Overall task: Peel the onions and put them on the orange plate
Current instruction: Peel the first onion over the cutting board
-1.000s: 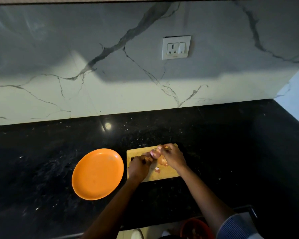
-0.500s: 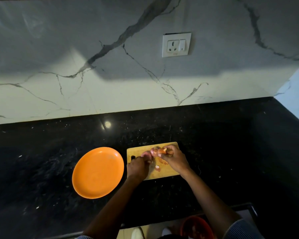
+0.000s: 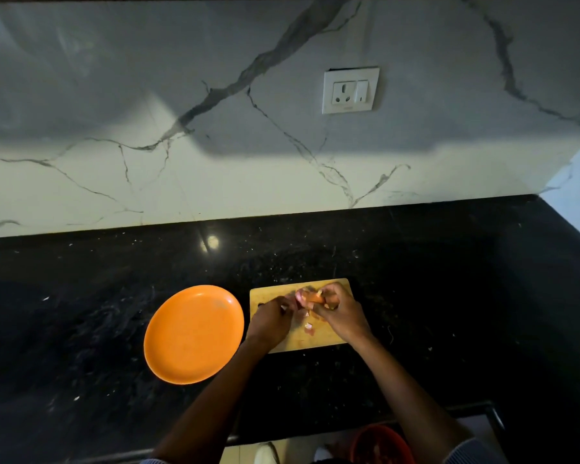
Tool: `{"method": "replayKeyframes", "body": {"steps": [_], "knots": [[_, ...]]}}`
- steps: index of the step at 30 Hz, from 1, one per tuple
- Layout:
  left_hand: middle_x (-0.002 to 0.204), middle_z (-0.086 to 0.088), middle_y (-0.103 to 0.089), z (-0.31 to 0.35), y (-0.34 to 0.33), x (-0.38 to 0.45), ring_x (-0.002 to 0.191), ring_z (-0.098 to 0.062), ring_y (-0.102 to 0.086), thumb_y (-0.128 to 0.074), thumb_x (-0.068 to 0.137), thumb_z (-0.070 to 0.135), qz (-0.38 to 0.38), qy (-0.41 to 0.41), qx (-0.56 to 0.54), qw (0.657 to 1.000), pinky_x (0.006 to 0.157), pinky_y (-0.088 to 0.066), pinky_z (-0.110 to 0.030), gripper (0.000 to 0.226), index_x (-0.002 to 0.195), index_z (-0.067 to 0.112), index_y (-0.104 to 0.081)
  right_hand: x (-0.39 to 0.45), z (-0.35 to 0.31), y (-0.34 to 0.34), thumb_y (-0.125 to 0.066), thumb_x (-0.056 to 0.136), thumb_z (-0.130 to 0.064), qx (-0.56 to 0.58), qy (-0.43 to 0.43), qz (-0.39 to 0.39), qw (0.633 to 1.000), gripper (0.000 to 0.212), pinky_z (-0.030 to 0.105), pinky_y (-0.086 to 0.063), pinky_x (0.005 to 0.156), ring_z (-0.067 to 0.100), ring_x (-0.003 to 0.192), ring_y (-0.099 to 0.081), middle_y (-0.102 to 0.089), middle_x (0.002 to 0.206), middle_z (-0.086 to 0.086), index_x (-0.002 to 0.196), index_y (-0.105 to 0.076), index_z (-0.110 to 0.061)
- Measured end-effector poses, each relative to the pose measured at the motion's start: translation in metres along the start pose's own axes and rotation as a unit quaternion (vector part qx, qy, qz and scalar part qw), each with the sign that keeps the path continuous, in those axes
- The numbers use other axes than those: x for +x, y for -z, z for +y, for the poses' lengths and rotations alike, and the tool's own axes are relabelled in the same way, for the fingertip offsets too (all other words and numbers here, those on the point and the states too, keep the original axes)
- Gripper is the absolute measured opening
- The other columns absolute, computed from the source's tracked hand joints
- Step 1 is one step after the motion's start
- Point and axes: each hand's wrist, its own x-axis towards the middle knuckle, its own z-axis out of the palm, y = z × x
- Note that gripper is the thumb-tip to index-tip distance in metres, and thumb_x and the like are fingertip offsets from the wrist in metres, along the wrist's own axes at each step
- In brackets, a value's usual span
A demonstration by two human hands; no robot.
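Both hands work over the wooden cutting board (image 3: 329, 339) on the black counter (image 3: 449, 296), and the onion (image 3: 310, 298) sits between them, lifted just off the board near its far edge. The right hand (image 3: 340, 316) has its fingers curled round the onion from the right and above; a second ago the same hand lay a little lower with the fingers less tucked, so it has turned the onion in its grasp. The left hand (image 3: 273, 318) has come in closer and now pinches at the onion's left side with its fingertips, where before it sat slightly apart – whether it has hold of a strip of skin or the bulb itself is too small to tell. A few scraps of peel (image 3: 308, 326) lie on the board below the hands, much as they did earlier. The orange plate (image 3: 195, 333) stands just beside the board on the left and holds nothing. My reading is that peeling is mid-way on this onion – skin is coming off bit by bit, and nothing is ready for the plate yet
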Motion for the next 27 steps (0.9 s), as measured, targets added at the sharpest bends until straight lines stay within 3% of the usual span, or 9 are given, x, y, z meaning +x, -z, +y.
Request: {"method": "replayKeyframes", "body": {"steps": [2,5,9,12,16,20,22,25,27], "knots": [[0.105,-0.002,-0.074,0.003,0.003,-0.001,0.097,-0.020,-0.067,-0.049,0.104,0.031,0.024,-0.008,-0.048,0.999,0.074,-0.040,-0.025,0.018,0.111,0.026,-0.065,-0.001,-0.003,0.001,-0.081,0.080,-0.046,0.020,0.009,-0.006,1.000,0.033,0.011,-0.041,0.069,-0.008,0.090,-0.056,-0.063,0.095,-0.020,0.102,-0.061,-0.031],[0.103,0.005,-0.071,0.007,0.007,0.000,0.096,-0.013,-0.066,-0.053,0.103,0.033,0.024,-0.031,-0.143,0.989,0.079,-0.049,-0.028,0.021,0.119,0.028,-0.065,0.001,-0.007,0.001,-0.078,0.083,-0.047,0.051,0.020,-0.015,0.998,0.028,0.015,-0.045,0.077,-0.004,0.099,-0.060,-0.066,0.100,-0.019,0.101,-0.063,-0.033],[0.102,-0.005,-0.075,0.019,0.012,-0.001,0.090,-0.017,-0.069,-0.049,0.105,0.031,-0.023,-0.021,-0.303,0.952,0.074,-0.052,-0.029,0.024,0.118,0.024,-0.068,0.004,-0.014,0.003,-0.071,0.085,-0.055,0.097,0.031,-0.031,0.994,0.034,0.024,-0.052,0.082,0.001,0.095,-0.069,-0.074,0.100,-0.010,0.105,-0.070,-0.029],[0.097,-0.004,-0.075,0.021,0.015,-0.003,0.082,-0.011,-0.068,-0.050,0.105,0.029,-0.014,-0.006,-0.333,0.943,0.070,-0.049,-0.031,0.020,0.113,0.022,-0.067,0.006,-0.018,0.003,-0.065,0.094,-0.044,0.092,0.041,-0.041,0.994,0.020,0.025,-0.053,0.076,0.003,0.086,-0.071,-0.076,0.090,-0.006,0.099,-0.073,-0.026],[0.085,-0.006,-0.074,0.022,0.004,-0.001,0.068,-0.010,-0.066,-0.056,0.102,0.020,0.015,0.045,-0.389,0.920,0.058,-0.050,-0.022,0.012,0.105,0.018,-0.067,0.009,-0.018,-0.012,-0.068,0.096,-0.020,0.086,0.012,-0.045,0.995,0.009,0.030,-0.060,0.082,0.010,0.091,-0.073,-0.077,0.095,-0.005,0.097,-0.072,-0.027],[0.086,-0.008,-0.071,0.016,0.005,0.010,0.069,-0.018,-0.062,-0.052,0.102,0.020,0.108,0.113,-0.333,0.930,0.063,-0.047,-0.029,0.014,0.098,0.018,-0.065,0.009,-0.021,-0.013,-0.063,0.097,-0.020,-0.018,0.004,0.011,1.000,0.007,0.025,-0.053,0.079,0.013,0.094,-0.069,-0.073,0.099,-0.004,0.099,-0.069,-0.016],[0.083,-0.006,-0.068,0.004,0.010,0.005,0.065,-0.018,-0.057,-0.050,0.103,0.023,0.097,0.118,-0.309,0.939,0.053,-0.041,-0.025,0.018,0.095,0.017,-0.065,-0.006,0.001,-0.004,-0.065,0.095,-0.032,-0.123,0.000,0.008,0.992,0.015,0.027,-0.044,0.076,0.017,0.101,-0.063,-0.064,0.109,-0.002,0.101,-0.064,-0.018],[0.075,-0.003,-0.066,-0.021,0.004,-0.025,0.055,-0.012,-0.056,-0.050,0.103,0.021,0.003,0.105,-0.227,0.968,0.045,-0.040,-0.020,0.017,0.092,0.017,-0.063,-0.057,0.055,-0.006,-0.063,0.079,-0.069,-0.196,-0.045,-0.098,0.975,0.054,0.029,-0.046,0.087,0.016,0.111,-0.053,-0.048,0.122,0.000,0.113,-0.054,-0.028],[0.071,0.002,-0.065,-0.042,-0.010,-0.051,0.052,-0.007,-0.057,-0.054,0.102,0.023,-0.035,0.088,-0.222,0.970,0.048,-0.042,-0.018,0.015,0.092,0.021,-0.064,-0.088,0.079,-0.014,-0.069,0.079,-0.067,-0.202,-0.060,-0.193,0.958,0.061,0.018,-0.046,0.083,0.016,0.109,-0.054,-0.043,0.120,0.002,0.123,-0.051,-0.029]]}}
